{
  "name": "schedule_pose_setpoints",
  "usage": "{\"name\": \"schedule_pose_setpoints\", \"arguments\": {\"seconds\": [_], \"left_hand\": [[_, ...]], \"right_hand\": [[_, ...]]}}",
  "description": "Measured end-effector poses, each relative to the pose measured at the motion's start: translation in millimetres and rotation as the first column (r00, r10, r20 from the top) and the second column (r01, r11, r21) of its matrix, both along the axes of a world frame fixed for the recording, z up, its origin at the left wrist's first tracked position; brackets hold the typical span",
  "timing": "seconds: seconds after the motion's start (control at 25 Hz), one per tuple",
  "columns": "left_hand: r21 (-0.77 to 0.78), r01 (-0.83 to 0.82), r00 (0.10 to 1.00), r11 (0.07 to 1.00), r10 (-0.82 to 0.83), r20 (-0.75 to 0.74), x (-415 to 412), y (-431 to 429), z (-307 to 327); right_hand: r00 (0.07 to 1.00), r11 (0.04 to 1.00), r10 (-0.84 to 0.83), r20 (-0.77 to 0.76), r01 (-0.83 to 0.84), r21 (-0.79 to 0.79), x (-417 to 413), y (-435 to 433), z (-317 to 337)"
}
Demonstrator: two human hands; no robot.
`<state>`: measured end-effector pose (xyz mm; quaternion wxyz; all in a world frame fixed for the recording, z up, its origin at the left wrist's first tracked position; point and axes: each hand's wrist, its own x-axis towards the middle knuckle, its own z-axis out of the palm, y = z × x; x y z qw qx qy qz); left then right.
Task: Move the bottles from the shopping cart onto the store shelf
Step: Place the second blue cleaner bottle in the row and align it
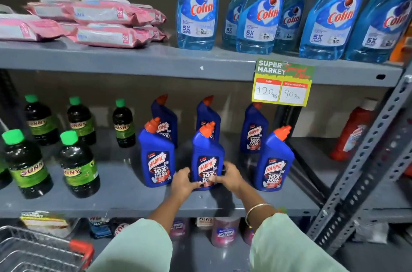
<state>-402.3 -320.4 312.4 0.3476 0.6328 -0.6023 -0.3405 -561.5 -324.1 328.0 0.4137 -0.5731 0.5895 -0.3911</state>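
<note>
Harpic bottle stands upright, label facing out, gripped by left hand and right hand.

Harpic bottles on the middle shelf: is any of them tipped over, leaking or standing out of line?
Nothing stands out. The Harpic bottles stand upright in two rows, with no spill visible on the middle shelf. The left hand and right hand grip the front centre bottle, which is upright too.
</note>
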Motion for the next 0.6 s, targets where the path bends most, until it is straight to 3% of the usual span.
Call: {"name": "schedule_pose_setpoints", "arguments": {"seconds": [0.28, 0.6], "left_hand": [[0.013, 0.114, 0.993, 0.993, -0.115, 0.040, -9, -8, 4], [0.007, 0.187, 0.980, 0.982, -0.187, 0.067, -13, 1, 6]], "right_hand": [[0.993, 0.993, -0.116, 0.038, 0.116, -0.005, -10, 5, -11], [0.993, 0.993, -0.116, 0.007, 0.116, 0.001, -16, 27, -4]]}}
